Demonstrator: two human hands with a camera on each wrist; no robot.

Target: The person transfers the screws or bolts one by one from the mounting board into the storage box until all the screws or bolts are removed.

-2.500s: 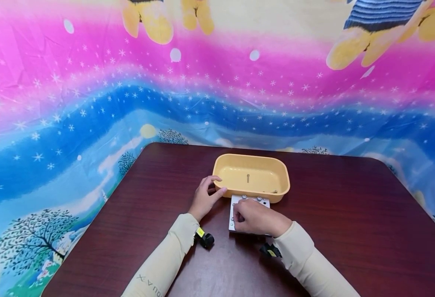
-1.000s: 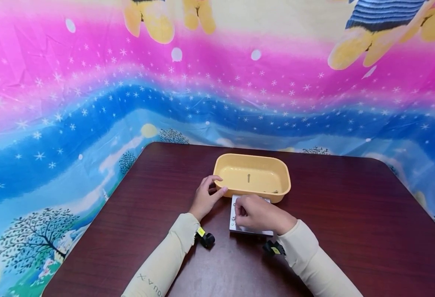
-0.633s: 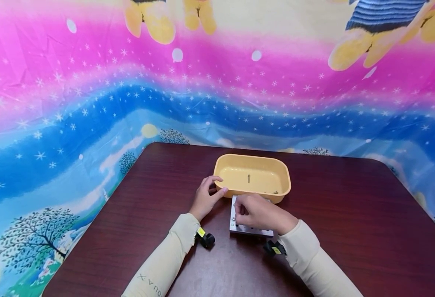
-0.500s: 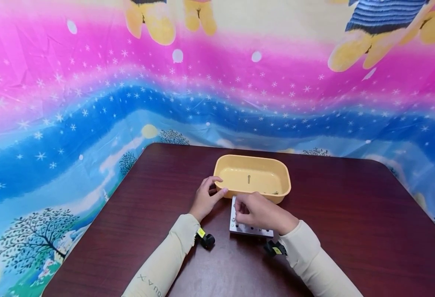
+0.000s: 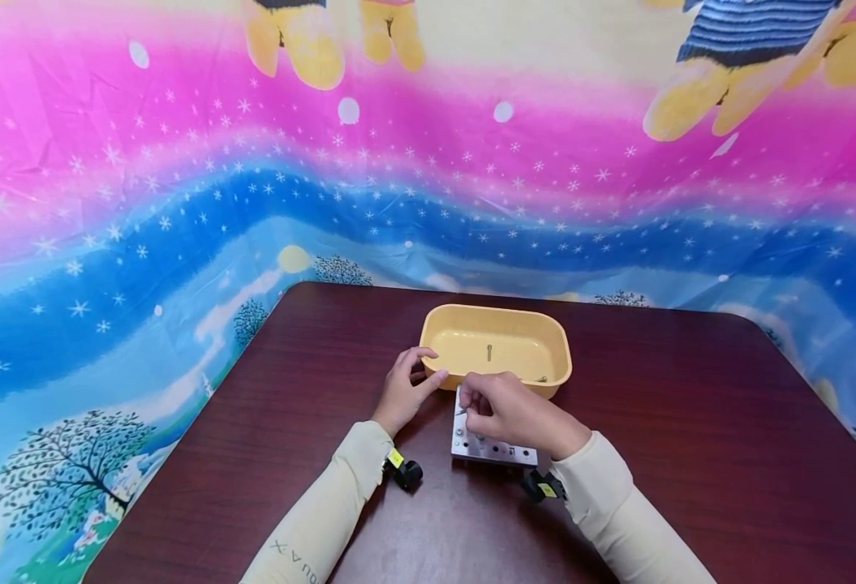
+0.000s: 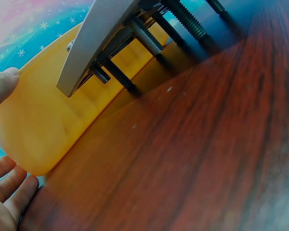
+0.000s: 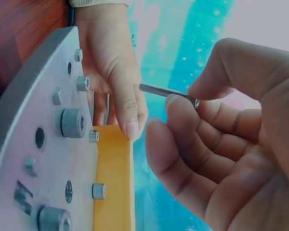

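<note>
My right hand [image 5: 518, 414] is above the metal plate [image 5: 496, 452], pinching a socket head bolt [image 7: 166, 90] between thumb and fingertips. The bolt lies nearly sideways in the right wrist view, clear of the plate. Several bolts, such as a thick one [image 7: 73, 122], sit in the plate's holes beside open holes [image 7: 40, 137]. Below the plate, threaded shanks [image 6: 144, 37] stick out in the left wrist view. At the yellow tray's front left corner, my left hand [image 5: 402, 393] holds the tray [image 5: 555, 389], thumb on the front wall and fingers round the side.
A loose bolt [image 5: 489, 353] lies on the tray floor, with another [image 5: 540, 379] near its front right. The tray stands right behind the plate on the dark wooden table [image 5: 311, 357]. A printed cloth [image 5: 428, 162] hangs behind the table.
My right hand has risen off the plate and shifted slightly toward the tray, uncovering the plate's near edge. The left hand and the tray have stayed in place.
</note>
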